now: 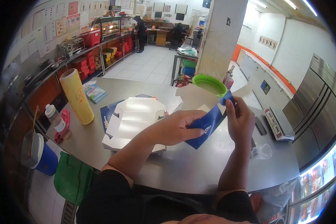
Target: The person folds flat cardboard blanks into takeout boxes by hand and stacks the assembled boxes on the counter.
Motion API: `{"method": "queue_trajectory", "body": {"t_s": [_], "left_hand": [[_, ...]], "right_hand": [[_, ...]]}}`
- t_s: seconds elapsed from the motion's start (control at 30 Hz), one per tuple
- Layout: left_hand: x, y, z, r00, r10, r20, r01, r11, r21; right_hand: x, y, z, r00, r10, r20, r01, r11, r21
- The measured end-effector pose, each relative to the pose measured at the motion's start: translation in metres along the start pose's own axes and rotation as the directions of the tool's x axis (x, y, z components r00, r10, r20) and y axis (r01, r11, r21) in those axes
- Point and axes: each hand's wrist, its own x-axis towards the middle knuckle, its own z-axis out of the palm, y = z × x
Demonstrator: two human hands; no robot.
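Both my hands hold a blue printed cardboard piece (212, 118) tilted above the steel table (183, 164). My left hand (177, 128) has its fingers behind the cardboard and its thumb on the printed face. At the upper right end, my right hand (239, 117) pinches the cardboard between thumb and fingers. Pale cardboard flaps (198, 98) stand behind my hands. To the left of them lies a stack of flat white box blanks (136, 115), with blue printed cardboard (107, 116) under it.
A yellow roll (77, 97), a spray bottle (58, 121) and packets (95, 92) stand or lie at the left. A green basket (210, 85) is behind the flaps. A scale (278, 125) sits at the right. Two people (140, 33) are far back.
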Motion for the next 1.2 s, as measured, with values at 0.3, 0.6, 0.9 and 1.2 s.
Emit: {"method": "queue_trajectory", "body": {"t_s": [0.3, 0.6, 0.9, 1.2], "left_hand": [[0.017, -0.018, 0.023, 0.561, 0.630, -0.537, -0.092, 0.692, 0.716], [0.022, -0.024, 0.018, 0.612, 0.695, -0.377, -0.163, 0.577, 0.800], [0.029, -0.032, 0.010, 0.588, 0.773, -0.238, -0.256, 0.457, 0.852], [0.031, -0.039, 0.008, 0.526, 0.745, -0.410, -0.173, 0.565, 0.807]], "right_hand": [[0.003, 0.005, 0.002, 0.955, 0.044, -0.294, 0.027, 0.972, 0.233], [-0.007, -0.015, 0.014, 0.982, -0.077, -0.172, 0.063, 0.994, -0.085], [-0.011, -0.020, 0.020, 0.985, -0.156, -0.077, 0.152, 0.987, -0.055], [-0.012, -0.007, 0.026, 0.999, 0.032, 0.012, -0.034, 0.952, 0.305]]}}
